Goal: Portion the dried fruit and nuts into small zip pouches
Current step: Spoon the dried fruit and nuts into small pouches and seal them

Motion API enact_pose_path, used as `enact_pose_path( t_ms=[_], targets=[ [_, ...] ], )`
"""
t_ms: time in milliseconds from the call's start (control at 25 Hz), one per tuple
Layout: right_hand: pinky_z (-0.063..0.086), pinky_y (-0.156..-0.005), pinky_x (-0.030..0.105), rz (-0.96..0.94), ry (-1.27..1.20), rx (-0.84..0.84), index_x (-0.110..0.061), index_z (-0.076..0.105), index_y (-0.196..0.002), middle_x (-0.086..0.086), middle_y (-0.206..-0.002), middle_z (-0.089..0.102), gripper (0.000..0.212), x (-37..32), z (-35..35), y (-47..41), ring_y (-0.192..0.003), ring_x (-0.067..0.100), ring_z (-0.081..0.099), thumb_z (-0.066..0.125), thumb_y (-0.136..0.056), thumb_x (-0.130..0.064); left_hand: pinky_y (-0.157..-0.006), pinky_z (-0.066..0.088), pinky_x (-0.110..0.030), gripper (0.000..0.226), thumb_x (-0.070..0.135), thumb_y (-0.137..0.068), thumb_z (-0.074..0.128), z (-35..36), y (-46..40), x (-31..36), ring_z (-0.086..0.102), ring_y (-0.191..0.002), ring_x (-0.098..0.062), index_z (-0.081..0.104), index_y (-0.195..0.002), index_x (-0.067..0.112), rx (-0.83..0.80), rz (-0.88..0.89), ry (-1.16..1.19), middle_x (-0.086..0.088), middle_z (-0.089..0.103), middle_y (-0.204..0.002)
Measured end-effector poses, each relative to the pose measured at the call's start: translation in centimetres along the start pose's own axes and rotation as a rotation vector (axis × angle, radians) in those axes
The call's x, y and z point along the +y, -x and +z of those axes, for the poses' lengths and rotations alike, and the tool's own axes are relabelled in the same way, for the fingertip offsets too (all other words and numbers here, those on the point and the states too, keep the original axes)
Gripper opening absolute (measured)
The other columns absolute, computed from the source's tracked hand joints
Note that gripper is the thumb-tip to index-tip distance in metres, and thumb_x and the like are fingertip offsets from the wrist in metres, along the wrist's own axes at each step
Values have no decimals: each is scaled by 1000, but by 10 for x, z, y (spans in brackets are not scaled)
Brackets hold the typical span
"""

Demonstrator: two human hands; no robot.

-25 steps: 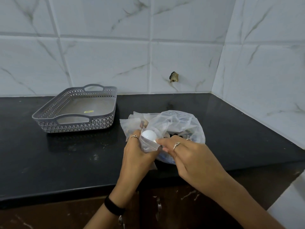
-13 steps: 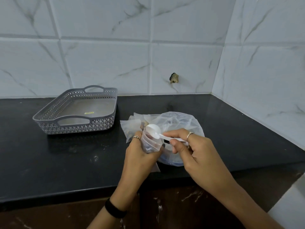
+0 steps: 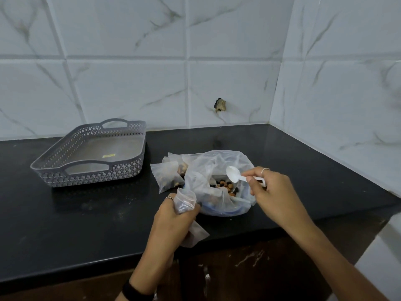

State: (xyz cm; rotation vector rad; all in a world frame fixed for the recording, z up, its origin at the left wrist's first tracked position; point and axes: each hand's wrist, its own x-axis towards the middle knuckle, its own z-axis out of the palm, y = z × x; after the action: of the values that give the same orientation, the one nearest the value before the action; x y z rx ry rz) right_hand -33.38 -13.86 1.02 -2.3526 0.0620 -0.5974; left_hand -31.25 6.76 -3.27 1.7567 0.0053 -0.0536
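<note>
1. Two hands share the scooping step: the left hand (image 3: 173, 216) grips a small clear zip pouch (image 3: 185, 201), mouth up, at the black counter's (image 3: 71, 224) front edge.
2. Beside it, the right hand (image 3: 268, 189) pinches a white plastic spoon (image 3: 235, 175), seemingly empty, over the dried fruit and nuts (image 3: 225, 187) in a crumpled clear plastic bag (image 3: 201, 177).
3. Next, likely: dip, lift level, tip into the pouch.

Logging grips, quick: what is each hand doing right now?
Left hand: closed round a small pouch.
Right hand: fingers pinch a white spoon, over the nut bag.
</note>
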Motion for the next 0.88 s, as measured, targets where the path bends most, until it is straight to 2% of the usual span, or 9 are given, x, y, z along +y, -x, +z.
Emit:
enact_pose_path(
  t_ms=[80,160,360,480,600,720,880],
  targets=[
    [38,-54,14,-18,124,-47,-25,66,-109,-7,-87,65,20,1,3,-5,-59,3,55,51,-95,-20,-87,54,-51,18,29,-82,71,0,2,1,63,-97,-25,56,-91,33,4,10,19,-7,62,-109],
    [39,-55,15,-35,147,-68,-24,66,-111,-5,-91,66,22,-2,2,-5,-60,3,54,51,-96,-21,-86,54,-53,17,26,-83,71,0,2,1,64,-96,-29,58,-93,27,14,23,36,-11,63,-107],
    [46,-70,11,-151,114,-32,-23,67,-113,-5,-104,69,24,-12,3,3,-84,3,61,51,-95,-21,-87,54,-48,18,25,-85,69,2,2,6,63,-95,-25,59,-100,24,-21,1,67,-8,66,-103],
    [52,-81,23,-211,113,-97,-22,65,-117,-3,-107,69,26,-17,8,-1,-90,7,63,50,-97,-21,-89,54,-51,21,26,-85,69,4,3,6,63,-97,-25,59,-103,22,-20,2,75,-7,65,-106],
    [52,-81,31,-243,201,-197,-21,64,-118,0,-105,67,27,-23,14,-6,-90,13,62,45,-98,-22,-89,54,-46,22,27,-84,69,5,2,6,62,-98,-24,58,-103,23,-14,-3,88,-6,64,-107],
    [52,-77,32,-282,210,-221,-22,67,-112,-3,-104,67,25,-21,18,-9,-87,11,61,46,-98,-20,-92,53,-48,42,36,-74,73,5,-1,5,63,-102,-22,59,-111,22,-40,-34,137,-3,65,-112],
    [52,-72,27,-254,220,-296,-22,68,-110,-1,-101,65,25,-14,22,-14,-80,9,60,47,-98,-19,-93,53,-47,31,19,-84,71,6,-5,1,65,-103,-23,61,-113,17,-23,-41,227,-6,68,-111]
  ],
)
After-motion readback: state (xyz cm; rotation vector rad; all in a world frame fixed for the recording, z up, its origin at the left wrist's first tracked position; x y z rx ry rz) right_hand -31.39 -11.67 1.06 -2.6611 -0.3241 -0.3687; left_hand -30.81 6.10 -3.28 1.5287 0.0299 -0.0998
